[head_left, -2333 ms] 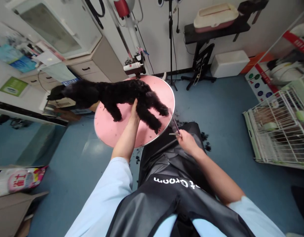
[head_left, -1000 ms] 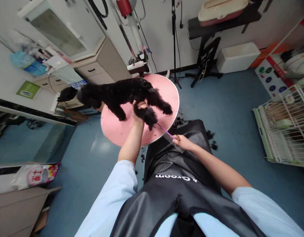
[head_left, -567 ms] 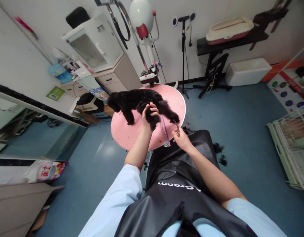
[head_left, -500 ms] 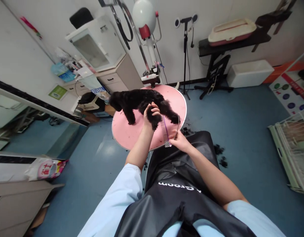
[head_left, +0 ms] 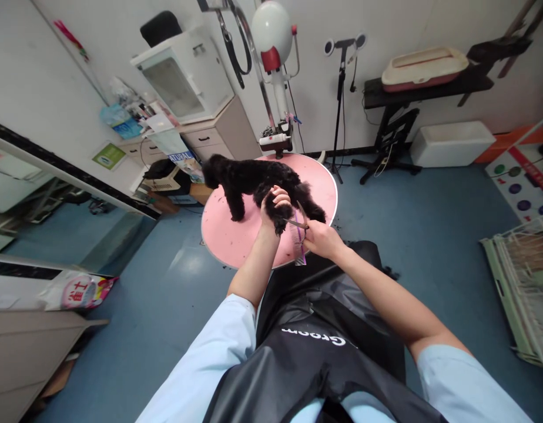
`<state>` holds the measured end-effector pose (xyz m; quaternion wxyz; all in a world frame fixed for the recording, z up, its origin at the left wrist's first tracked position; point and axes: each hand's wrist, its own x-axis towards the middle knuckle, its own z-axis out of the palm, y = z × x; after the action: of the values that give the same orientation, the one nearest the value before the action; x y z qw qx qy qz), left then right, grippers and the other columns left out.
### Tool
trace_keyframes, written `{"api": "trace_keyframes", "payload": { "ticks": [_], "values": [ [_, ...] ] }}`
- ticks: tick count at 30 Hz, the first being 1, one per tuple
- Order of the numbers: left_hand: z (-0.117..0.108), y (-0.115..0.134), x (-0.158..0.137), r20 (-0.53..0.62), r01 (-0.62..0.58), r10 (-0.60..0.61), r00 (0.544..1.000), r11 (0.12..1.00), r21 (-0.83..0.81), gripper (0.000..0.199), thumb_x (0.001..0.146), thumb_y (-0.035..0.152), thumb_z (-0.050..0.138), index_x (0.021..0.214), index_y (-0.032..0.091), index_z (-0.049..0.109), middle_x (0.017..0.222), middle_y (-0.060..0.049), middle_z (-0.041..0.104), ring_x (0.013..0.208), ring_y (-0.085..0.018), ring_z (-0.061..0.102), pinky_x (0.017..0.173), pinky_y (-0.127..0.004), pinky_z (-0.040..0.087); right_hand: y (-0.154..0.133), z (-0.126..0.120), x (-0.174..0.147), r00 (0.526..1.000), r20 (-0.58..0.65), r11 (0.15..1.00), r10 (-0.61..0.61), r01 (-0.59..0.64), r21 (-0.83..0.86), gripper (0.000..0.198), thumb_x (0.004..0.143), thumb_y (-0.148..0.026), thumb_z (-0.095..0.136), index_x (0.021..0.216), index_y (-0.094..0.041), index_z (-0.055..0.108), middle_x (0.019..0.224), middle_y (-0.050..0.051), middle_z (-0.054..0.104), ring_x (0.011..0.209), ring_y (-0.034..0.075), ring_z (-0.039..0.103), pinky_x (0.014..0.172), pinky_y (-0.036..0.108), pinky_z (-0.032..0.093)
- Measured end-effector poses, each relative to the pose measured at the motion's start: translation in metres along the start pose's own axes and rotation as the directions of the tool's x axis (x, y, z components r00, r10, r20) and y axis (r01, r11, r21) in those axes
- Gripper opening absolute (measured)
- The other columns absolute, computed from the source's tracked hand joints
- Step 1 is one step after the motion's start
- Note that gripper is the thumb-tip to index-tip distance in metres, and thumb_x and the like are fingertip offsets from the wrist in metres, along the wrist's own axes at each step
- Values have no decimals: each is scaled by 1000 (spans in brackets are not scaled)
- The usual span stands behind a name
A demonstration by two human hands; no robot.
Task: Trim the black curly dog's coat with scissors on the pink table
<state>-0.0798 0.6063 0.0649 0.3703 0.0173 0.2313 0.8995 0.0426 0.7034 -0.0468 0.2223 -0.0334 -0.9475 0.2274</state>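
Note:
A small black dog (head_left: 262, 171) stands on a round pink table (head_left: 223, 244), its head to the left. My left hand (head_left: 274, 208) is wrapped round one of its legs, lifting the dark, fluffy paw (head_left: 280, 224) off the tabletop. In my right hand (head_left: 322, 238) are scissors (head_left: 302, 223), blades spread and pointing at the raised leg. A comb with a purple spine (head_left: 298, 242) hangs from the same hand, teeth facing left. Part of the right fingers' grip is hidden behind the hand.
Behind the table stands a post with a white bottle (head_left: 274, 139) and a white round-headed device (head_left: 272, 32). A black tripod stand (head_left: 339, 111) is further back. My black apron (head_left: 315, 305) meets the table's near edge. Hair clippings (head_left: 390, 272) lie on the floor.
My right hand has turned and come up, so the scissors, upright before, now spread towards the held leg. The comb hangs lower. My left hand keeps the leg; the whole view has shifted slightly.

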Motion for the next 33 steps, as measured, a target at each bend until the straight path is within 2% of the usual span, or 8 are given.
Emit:
{"api": "trace_keyframes", "payload": {
  "ticks": [6, 9, 13, 18, 22, 27, 33],
  "values": [
    [8, 1, -4, -42, 29, -29, 999, 1000, -3, 28, 92, 7, 33, 75, 16, 54, 60, 2, 42, 44, 0, 34, 39, -8, 29, 5, -8, 18, 999, 31, 982, -40, 45, -185, 29, 80, -17, 48, 107, -9, 58, 93, 12, 66, 88, 23, 58, 80, 31, 42],
    [6, 3, -2, -55, 87, -90, 994, 995, -55, 30, 94, 10, 32, 75, 16, 54, 58, 2, 42, 43, 0, 34, 38, -8, 30, 13, -11, 18, 997, 10, 960, -74, 74, -271, 25, 87, -14, 41, 104, -11, 59, 90, 11, 66, 84, 22, 57, 79, 30, 38],
    [-1, 4, 4, -7, 177, -179, 984, 976, -128, 29, 96, 16, 34, 75, 15, 54, 57, 2, 41, 43, 0, 34, 38, -8, 29, 29, -23, 13, 995, 21, 928, -94, 96, -361, 27, 91, -14, 35, 100, -12, 61, 82, 9, 64, 77, 20, 54, 75, 30, 35],
    [-9, 1, 11, 18, 212, -212, 977, 962, -175, 29, 96, 19, 35, 75, 15, 55, 57, 2, 41, 43, 0, 35, 38, -8, 29, 28, -44, 25, 990, 48, 897, -131, 139, -419, 28, 87, -18, 42, 106, -10, 60, 91, 13, 63, 83, 24, 52, 81, 34, 34],
    [-11, 0, 15, -15, 257, -265, 964, 948, -187, 30, 96, 21, 34, 73, 15, 53, 55, 3, 41, 41, 0, 35, 36, -8, 27, 20, -59, 38, 980, 98, 864, -171, 197, -464, 31, 91, -16, 35, 110, -10, 59, 96, 13, 63, 86, 24, 52, 86, 35, 33],
    [-14, 2, 19, -27, 309, -325, 945, 919, -245, 32, 96, 23, 32, 74, 14, 53, 53, 3, 41, 40, -1, 36, 35, -9, 27, 30, -71, 31, 974, 139, 827, -177, 223, -516, 35, 94, -12, 29, 106, -12, 62, 93, 12, 64, 84, 22, 52, 88, 34, 33],
    [-22, -5, 24, -36, 352, -371, 928, 904, -243, 28, 94, 21, 35, 72, 14, 51, 50, 4, 41, 37, -3, 35, 33, -12, 25, 35, -82, 29, 977, 122, 809, -173, 212, -549, 35, 93, -15, 34, 119, -12, 57, 104, 13, 63, 90, 23, 52, 98, 37, 29]
  ]
}}
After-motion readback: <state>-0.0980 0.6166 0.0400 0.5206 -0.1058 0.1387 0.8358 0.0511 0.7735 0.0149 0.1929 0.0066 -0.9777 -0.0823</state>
